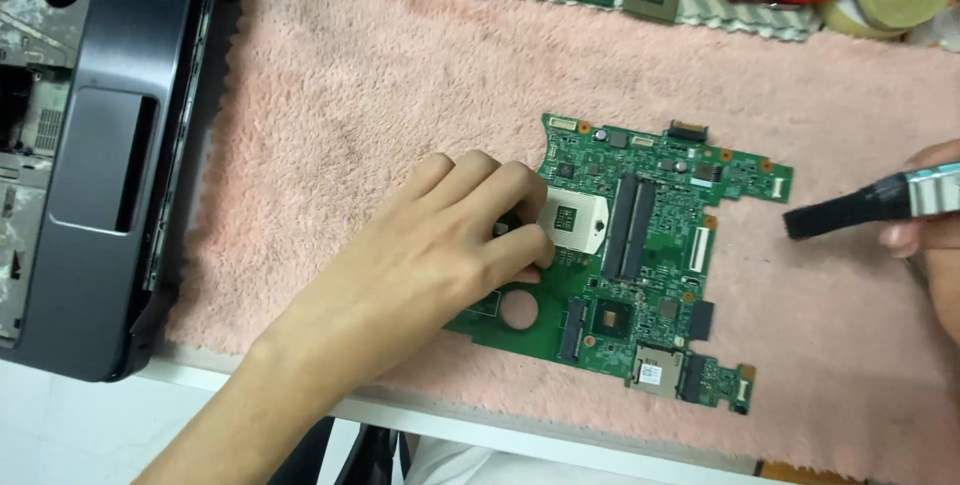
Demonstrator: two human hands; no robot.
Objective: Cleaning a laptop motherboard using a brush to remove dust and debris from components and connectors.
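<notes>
Motherboard (650,255): green laptop board, which I see lying flat on the pink fleece towel (380,95), right of centre.
Left hand (450,245): my fingers curled down, pressing the board's left edge beside the square processor socket (575,217).
Right hand (930,235): at the right edge, closed around a black-bristled brush (850,210), bristles just off the board.
Laptop base (110,145): far left, apart.
</notes>
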